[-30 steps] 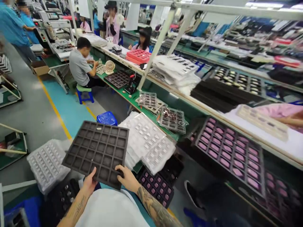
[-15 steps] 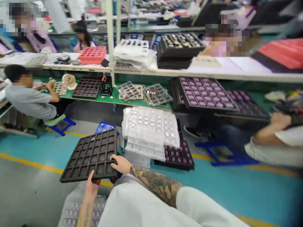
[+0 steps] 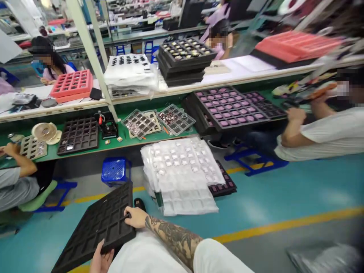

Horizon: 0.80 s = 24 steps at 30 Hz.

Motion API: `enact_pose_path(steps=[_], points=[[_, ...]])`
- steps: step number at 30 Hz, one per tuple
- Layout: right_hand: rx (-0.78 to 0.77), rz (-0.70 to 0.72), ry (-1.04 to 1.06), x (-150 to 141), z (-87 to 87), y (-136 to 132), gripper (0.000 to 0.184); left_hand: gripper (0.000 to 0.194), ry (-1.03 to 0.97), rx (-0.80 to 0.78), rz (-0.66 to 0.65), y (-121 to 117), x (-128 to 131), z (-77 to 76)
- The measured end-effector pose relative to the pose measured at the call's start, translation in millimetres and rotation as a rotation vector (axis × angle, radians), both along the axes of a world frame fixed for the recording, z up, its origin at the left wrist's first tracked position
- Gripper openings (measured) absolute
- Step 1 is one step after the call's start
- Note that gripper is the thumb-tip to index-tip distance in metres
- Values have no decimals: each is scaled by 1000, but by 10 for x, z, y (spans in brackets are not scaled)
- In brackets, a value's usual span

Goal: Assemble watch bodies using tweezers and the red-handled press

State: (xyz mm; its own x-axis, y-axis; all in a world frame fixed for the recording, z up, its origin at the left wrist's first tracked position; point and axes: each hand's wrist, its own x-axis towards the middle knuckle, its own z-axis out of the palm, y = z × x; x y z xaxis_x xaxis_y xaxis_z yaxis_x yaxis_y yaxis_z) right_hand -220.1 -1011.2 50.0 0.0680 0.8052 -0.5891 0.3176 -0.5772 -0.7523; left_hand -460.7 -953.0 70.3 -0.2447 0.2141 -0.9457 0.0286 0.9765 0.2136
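Observation:
I hold a dark brown compartment tray point(image 3: 96, 225) low in front of me, tilted down to the left. My right hand point(image 3: 135, 217) grips its right edge, fingers curled into a cell. My left hand point(image 3: 100, 260) clasps the tray's near edge from below, at the bottom of the view. A stack of white plastic blister trays point(image 3: 182, 170) lies on the floor just beyond my right hand.
A blue stool point(image 3: 116, 170) stands ahead. The green bench point(image 3: 125, 139) carries a dark tray point(image 3: 78, 135), clear trays point(image 3: 159, 120) and purple-filled trays point(image 3: 227, 108). Seated people work at the left point(image 3: 17, 182) and right point(image 3: 318, 132). Yellow lines mark the teal floor.
My view has swung to the right and the tray has dropped lower and tilted more steeply. Both hands keep their grip on it.

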Motion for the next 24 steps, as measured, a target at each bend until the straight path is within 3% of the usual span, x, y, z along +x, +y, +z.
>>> enact_pose_path(steps=[4,7,9,13,17,20,24], points=[[12,-204,-37,672,408,36,29,80,-102,-167,-139,750,721,98],[-1,-351,-3,1085,710,-246,35,77,-220,-199,-293,1185,1207,121],[-31,-462,41,1166,841,-431,41,74,-316,-166,-409,1403,1459,150],[-81,-786,89,920,1019,-527,25,58,-603,-48,-645,1623,1910,348],[-91,-1113,96,578,1243,-401,27,49,-813,75,-854,1778,2410,672],[-22,-1324,92,412,1330,-315,31,52,-919,263,-901,2099,2764,883],[63,-1629,-42,442,1213,-156,40,48,-976,566,-881,2727,3200,1152]])
